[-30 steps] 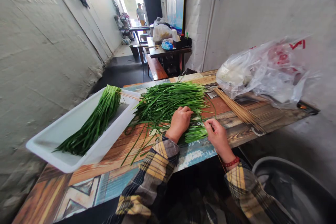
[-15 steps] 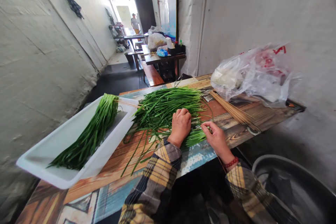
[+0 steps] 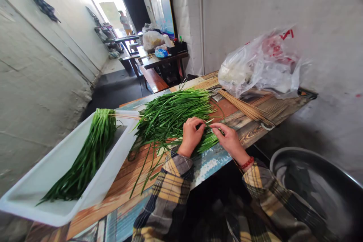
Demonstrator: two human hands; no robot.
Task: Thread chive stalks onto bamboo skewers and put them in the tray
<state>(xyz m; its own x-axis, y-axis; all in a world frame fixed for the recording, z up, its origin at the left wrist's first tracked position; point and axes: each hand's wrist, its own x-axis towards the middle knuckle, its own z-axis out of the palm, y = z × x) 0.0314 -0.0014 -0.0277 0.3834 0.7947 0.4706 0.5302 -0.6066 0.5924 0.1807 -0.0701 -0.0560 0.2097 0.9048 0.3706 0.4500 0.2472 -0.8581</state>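
A loose pile of green chives (image 3: 172,111) lies across the painted wooden table (image 3: 136,166). My left hand (image 3: 191,136) rests on the near end of the pile, fingers curled round a few stalks. My right hand (image 3: 228,140) is beside it, pinching the cut ends of the same chives. A bundle of bamboo skewers (image 3: 245,107) lies to the right of both hands. At the left, a white tray (image 3: 113,159) holds a neat bunch of chives (image 3: 85,159) threaded on skewers.
A clear plastic bag (image 3: 261,64) with white contents sits at the table's far right. A large metal basin (image 3: 314,185) stands on the floor at the right. More tables and a bench (image 3: 153,77) run down the room; a person (image 3: 124,20) stands by the far doorway.
My two hands have drawn closer together on the chive ends. The view has shifted, so the tray and table appear lower and further left.
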